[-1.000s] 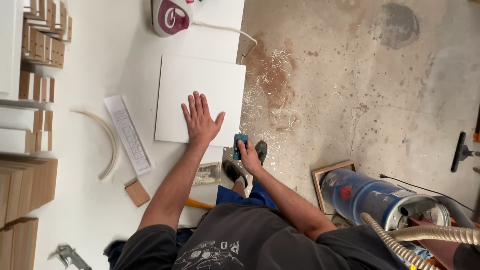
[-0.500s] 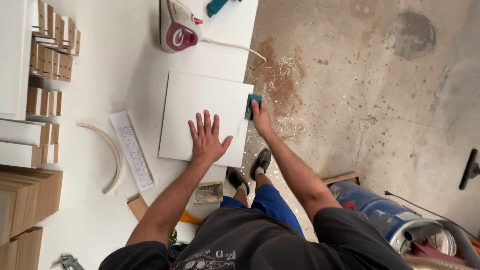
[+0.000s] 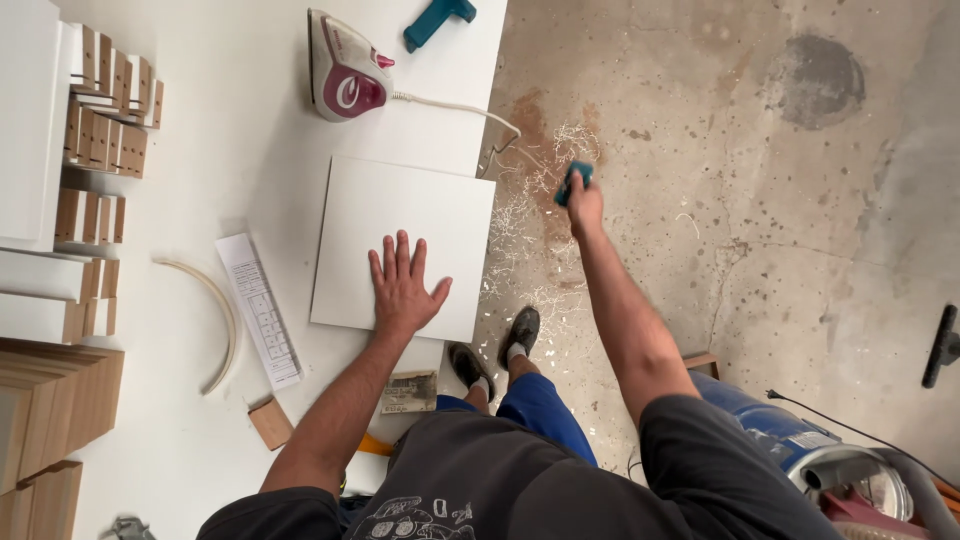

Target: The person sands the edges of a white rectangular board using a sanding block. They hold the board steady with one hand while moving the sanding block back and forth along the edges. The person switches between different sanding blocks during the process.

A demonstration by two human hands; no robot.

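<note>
My right hand (image 3: 585, 205) is swinging the trimmer (image 3: 573, 182) clear past the panel's (image 3: 400, 235) far corner — that edge pass looks finished — fingers clenched around it, left hand (image 3: 403, 287) pressing the panel, fingers spread flat.

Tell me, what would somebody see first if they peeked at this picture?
Probably the left hand pressed flat on a white square panel at the edge of the white workbench. Next, the right hand stretched out over the floor, gripping a small teal tool above pale shavings. A red-and-white clothes iron lies on the bench beyond the panel.
</note>
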